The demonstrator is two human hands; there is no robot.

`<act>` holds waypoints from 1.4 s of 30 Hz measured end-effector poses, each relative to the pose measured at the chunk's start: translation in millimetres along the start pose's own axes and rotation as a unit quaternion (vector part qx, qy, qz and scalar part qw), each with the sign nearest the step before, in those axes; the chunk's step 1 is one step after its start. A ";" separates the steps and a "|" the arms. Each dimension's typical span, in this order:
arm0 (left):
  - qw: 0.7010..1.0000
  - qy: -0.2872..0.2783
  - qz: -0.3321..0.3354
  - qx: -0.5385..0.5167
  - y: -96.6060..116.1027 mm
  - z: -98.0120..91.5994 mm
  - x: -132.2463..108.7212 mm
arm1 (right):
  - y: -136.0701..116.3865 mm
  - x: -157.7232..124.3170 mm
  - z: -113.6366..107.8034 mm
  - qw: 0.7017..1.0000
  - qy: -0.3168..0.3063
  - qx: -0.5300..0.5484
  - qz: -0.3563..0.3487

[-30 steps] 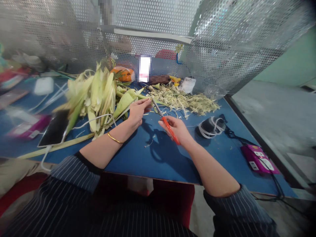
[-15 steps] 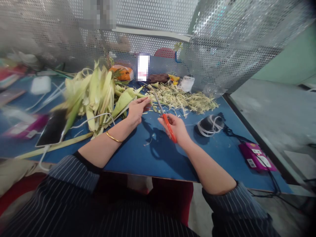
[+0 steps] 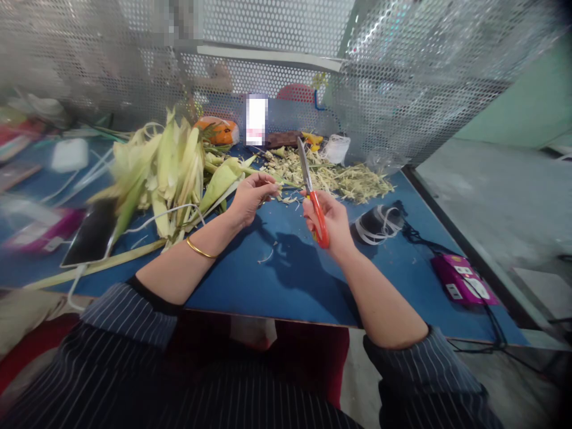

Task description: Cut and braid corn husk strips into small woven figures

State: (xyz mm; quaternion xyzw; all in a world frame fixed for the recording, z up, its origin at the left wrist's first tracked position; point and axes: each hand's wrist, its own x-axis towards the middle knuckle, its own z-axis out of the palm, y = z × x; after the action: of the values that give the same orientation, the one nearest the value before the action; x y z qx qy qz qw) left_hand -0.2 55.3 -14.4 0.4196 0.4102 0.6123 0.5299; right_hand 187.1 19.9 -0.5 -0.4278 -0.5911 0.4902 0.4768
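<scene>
Scissors (image 3: 318,215) with red-orange handles are held in my right hand (image 3: 333,223), their blades pointing up and away over the table. To the left, my left hand (image 3: 252,196) is closed in a pinch, thumb against fingers; a small pale bit shows at the fingertips, too small to make out. Behind both hands spreads a heap of shredded pale-green husk trimmings (image 3: 357,182). Long corn husks (image 3: 174,161) lie piled left of my left hand, and one broad green husk (image 3: 223,182) reaches close behind it.
A dark spool wound with white string (image 3: 379,225) stands right of my right hand. Beyond it lies a purple power strip (image 3: 462,280) with black cables. A phone (image 3: 92,232) on a white cable is at left. An orange packet (image 3: 217,131) sits before the perforated screen (image 3: 277,68).
My right hand has moved slightly right and up, turning the scissors more upright and away from my left hand. My left hand stays pinched, shifted slightly.
</scene>
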 end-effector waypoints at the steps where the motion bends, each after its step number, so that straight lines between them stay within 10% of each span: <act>1: 1.000 -0.010 0.004 -0.001 -0.5 -1.3 1.1 | -1.0 0.7 -2.2 1.000 -0.006 -0.010 -0.003; 5: 0.999 -0.025 0.033 0.010 -0.2 -6.2 7.4 | -6.8 3.9 -16.5 0.986 -0.032 -0.161 -0.043; 10: 0.996 0.017 0.081 0.045 5.3 -13.4 15.2 | -17.8 1.7 -28.1 0.883 -0.005 -0.454 -0.116; 17: 0.977 0.109 0.141 0.121 7.3 -20.2 21.9 | -14.7 -1.9 -23.2 0.781 0.003 -0.598 -0.181; 42: 0.973 0.098 0.147 0.149 5.8 -14.6 14.8 | -11.3 -1.3 -23.5 0.756 -0.015 -0.634 -0.162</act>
State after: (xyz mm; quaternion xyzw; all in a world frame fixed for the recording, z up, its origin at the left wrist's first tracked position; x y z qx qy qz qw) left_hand -17.1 68.6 -12.3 0.4876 0.4808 0.6533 0.3229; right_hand 210.0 21.0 12.0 -0.5226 -0.8341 -0.0751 0.1600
